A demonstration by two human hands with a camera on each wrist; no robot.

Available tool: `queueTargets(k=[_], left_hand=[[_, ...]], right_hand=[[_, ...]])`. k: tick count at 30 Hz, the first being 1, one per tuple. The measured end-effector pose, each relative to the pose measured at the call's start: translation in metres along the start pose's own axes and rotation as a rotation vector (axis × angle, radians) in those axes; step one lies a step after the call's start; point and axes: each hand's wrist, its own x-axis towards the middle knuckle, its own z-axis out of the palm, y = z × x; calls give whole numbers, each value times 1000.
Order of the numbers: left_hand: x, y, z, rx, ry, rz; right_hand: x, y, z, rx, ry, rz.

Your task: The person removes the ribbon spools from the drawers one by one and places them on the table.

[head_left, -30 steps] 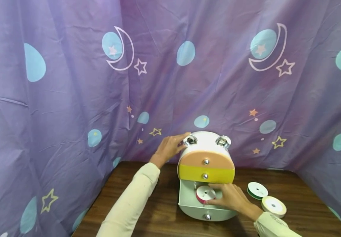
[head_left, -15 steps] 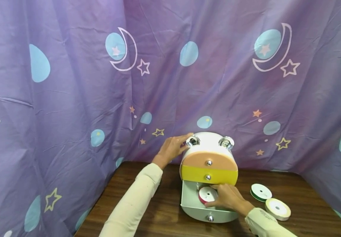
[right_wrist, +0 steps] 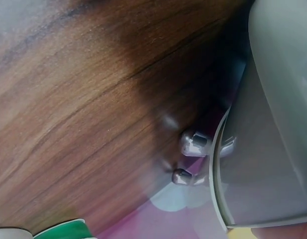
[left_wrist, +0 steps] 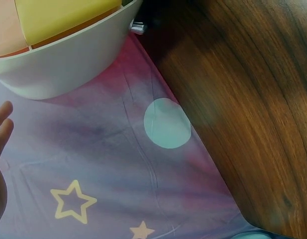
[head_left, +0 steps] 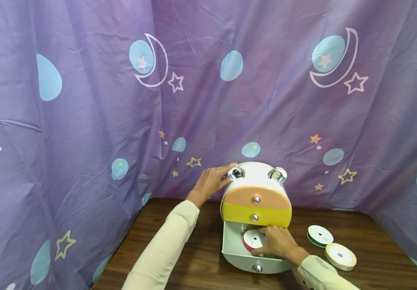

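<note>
A rounded white drawer cabinet point(head_left: 254, 175) with two chrome rings on top stands on the table; its lowest drawer, pale green point(head_left: 232, 241), is pulled out. Inside that drawer lies a white ribbon spool point(head_left: 252, 238) with red ribbon at its edge. My right hand point(head_left: 277, 242) reaches in from the right and holds the spool, thumb at the near edge and fingertips at the far edge. My left hand point(head_left: 210, 181) rests at the left chrome ring point(head_left: 236, 172), fingers extended. Two of its fingers point(left_wrist: 3, 132) show at the edge of the left wrist view.
A green ribbon spool point(head_left: 320, 235) and a cream ribbon spool point(head_left: 340, 256) lie right of the cabinet on the dark wooden table point(head_left: 194, 266). Above the open drawer are a yellow drawer point(head_left: 237, 212) and an orange drawer point(head_left: 242, 195), both closed. A purple curtain point(head_left: 208, 121) surrounds the table.
The head view has shifted slightly, so everything sits a little further right. My right thumb has come round the near edge of the red ribbon spool. The left hand stays at the chrome ring.
</note>
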Motion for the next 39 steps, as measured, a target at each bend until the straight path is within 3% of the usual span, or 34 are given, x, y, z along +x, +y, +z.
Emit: queueTargets(k=[14, 25, 29, 39], left_hand=[[0, 2, 1, -13, 11, 20], [-1, 4, -1, -26, 4, -6], [-1, 3, -1, -16, 19, 3], [-1, 3, -1, -39, 26, 18]], right_hand=[[-4, -5, -12, 59, 35, -16], [-10, -19, -40, 52, 6, -13], [-15, -23, -52, 73, 31, -21], [-30, -17, -81, 93, 60, -4]])
